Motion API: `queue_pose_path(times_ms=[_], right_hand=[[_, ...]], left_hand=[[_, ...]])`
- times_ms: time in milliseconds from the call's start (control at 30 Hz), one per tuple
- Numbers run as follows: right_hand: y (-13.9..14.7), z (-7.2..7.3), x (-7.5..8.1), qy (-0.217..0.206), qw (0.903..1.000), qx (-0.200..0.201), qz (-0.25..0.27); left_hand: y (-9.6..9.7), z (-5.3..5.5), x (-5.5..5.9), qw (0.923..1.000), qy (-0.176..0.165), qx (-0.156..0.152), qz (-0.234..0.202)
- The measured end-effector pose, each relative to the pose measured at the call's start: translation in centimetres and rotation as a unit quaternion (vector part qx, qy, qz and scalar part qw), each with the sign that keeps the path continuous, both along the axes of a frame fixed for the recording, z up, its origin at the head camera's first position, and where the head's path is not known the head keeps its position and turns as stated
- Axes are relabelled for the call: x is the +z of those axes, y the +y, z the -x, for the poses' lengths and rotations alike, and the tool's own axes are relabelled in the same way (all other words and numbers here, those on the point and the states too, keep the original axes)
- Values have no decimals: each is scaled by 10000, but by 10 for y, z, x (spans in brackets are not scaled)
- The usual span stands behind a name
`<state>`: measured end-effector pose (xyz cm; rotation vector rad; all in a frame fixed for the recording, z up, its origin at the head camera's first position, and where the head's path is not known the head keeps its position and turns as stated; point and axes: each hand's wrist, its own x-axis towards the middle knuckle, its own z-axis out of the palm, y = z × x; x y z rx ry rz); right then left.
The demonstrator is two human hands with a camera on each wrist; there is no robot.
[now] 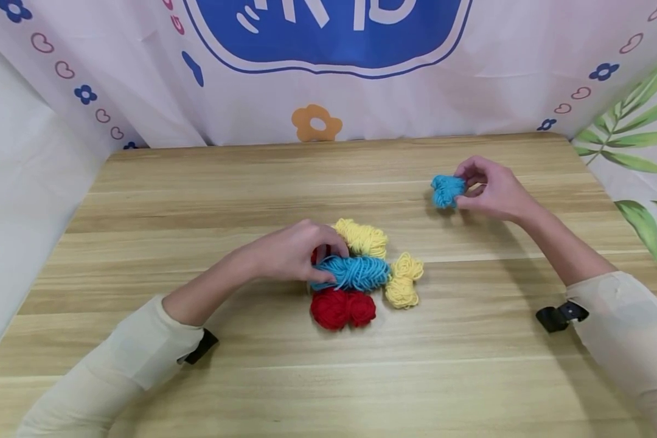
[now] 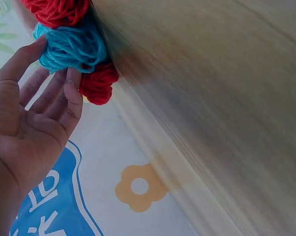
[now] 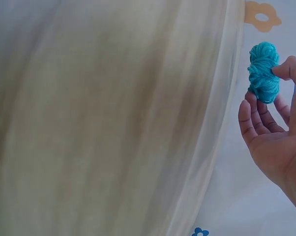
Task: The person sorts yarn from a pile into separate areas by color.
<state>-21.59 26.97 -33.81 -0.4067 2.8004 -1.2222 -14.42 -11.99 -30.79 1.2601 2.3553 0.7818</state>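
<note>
The right hand [image 1: 493, 188] pinched a small blue yarn bundle [image 1: 446, 191] between thumb and fingers, toward the far right corner of the wooden worktop [image 1: 285, 389]. The bundle sat at the fingertips, on the hand's left side; whether it touched the wood could not be told.

Well apart from it, around the middle of the worktop, the left hand [image 1: 298, 249] grasped the left end of a bigger blue yarn bundle [image 1: 358, 273], thumb on the side toward the near edge, fingers on the side toward the far edge. A red yarn bundle [image 1: 342, 309] lay against its near side. A yellow yarn bundle [image 1: 364, 237] lay on its far side, and a second yellow bundle [image 1: 404, 281] just beside its right end. Another red bundle [image 2: 99, 83] was beside the left fingers, mostly hidden in the head view. Beyond the far edge hung a printed cloth [image 1: 498, 91].
</note>
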Motion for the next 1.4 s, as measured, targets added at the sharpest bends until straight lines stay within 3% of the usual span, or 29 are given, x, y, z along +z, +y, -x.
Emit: queue_pose_path(times_ms=[500,933,1400], right_hand=[[19,7,-1,-18,9994,-215,-265],[28,14,0,67,9978,-450,-477],[28,22,5,-136,9954,-705,-642]], left_hand=[[9,0,-6,9995,287,-126,56],[14,-1,-3,9994,171,-7,306],[16,-3,-1,9992,144,67,364]])
